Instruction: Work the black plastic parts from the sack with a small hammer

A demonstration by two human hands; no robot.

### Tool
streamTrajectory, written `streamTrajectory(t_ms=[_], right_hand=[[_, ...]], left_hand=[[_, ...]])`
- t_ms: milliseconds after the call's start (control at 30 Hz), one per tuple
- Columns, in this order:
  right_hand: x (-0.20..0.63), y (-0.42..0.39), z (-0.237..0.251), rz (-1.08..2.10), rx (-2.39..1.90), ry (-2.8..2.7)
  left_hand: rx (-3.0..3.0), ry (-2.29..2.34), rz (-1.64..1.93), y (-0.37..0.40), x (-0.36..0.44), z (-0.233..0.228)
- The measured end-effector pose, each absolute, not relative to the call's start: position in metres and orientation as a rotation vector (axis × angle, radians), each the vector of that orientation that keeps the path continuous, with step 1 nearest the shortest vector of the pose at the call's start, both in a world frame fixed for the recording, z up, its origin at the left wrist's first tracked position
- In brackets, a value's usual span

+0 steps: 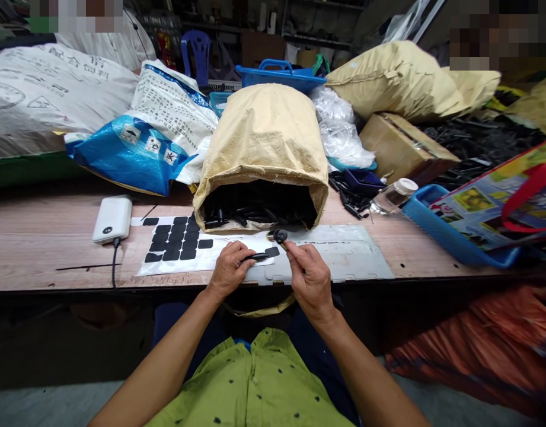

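1. Cluttered workshop setting: a long wooden tabletop (41,243) carries sacks, boxes and trays, with the person seated at its near edge
2. Left hand (228,268): grip closed around a slim black rod-like part (255,257), pinched between thumb and fingers and lying roughly level, just above a white backing sheet (228,246)
3. Right hand (309,279): fingertips closed on a small round black piece (280,235), held up just beyond the far end of the rod-like part; whether the two parts touch cannot be told
4. Step in hand, as a judgement: the two black parts are being brought together or fitted at the rod's end. The next move calls for a fine alignment of the round piece with the rod tip, both grips kept firm
5. Supply: an open tan sack (264,148) lies on its side directly behind the hands, mouth toward the person, filled with black parts (255,210)
6. Black adhesive pads (177,240) sit in rows on the backing sheet, left of the hands; one pad lies just beside the rod
7. White power bank (113,217) with a cable rests further left
8. Right side: a clear bottle (393,196), a blue tray (455,237) and a cardboard box (406,148)
9. Obstruction: the sack mouth stands close ahead, limiting forward room; the grey sheet (344,255) beneath the hands lies flat
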State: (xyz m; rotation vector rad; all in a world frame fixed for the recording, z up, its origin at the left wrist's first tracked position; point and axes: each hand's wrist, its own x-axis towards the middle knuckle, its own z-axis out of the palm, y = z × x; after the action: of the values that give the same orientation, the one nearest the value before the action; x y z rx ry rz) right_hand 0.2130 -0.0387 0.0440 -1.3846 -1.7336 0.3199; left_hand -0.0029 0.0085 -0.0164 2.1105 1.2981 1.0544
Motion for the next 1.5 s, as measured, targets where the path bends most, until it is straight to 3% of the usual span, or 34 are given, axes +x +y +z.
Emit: streamTrajectory(t_ms=[300,733,1200,1367,1500], right_hand=[[0.222,-0.032,0.036,0.315,-1.55,-1.852],[0.267,-0.002,-0.007,-0.162,-1.602,-2.019],[0.258,-0.005,-0.01,-0.223,-1.67,-2.014],[0.257,-0.005,-0.008,-0.199,-1.69,-2.009],[0.257,-0.005,-0.007,-0.183,-1.706,-1.997]], left_hand=[[2.115,1.303,1.099,0.007,-0.002,-0.018],[2.111,1.347,1.071,0.008,-0.001,-0.019],[2.136,1.219,1.058,-0.014,0.001,0.001],[2.183,0.921,0.702,-0.077,0.0,-0.018],[1.968,1.405,0.309,-0.089,0.0,-0.064]])
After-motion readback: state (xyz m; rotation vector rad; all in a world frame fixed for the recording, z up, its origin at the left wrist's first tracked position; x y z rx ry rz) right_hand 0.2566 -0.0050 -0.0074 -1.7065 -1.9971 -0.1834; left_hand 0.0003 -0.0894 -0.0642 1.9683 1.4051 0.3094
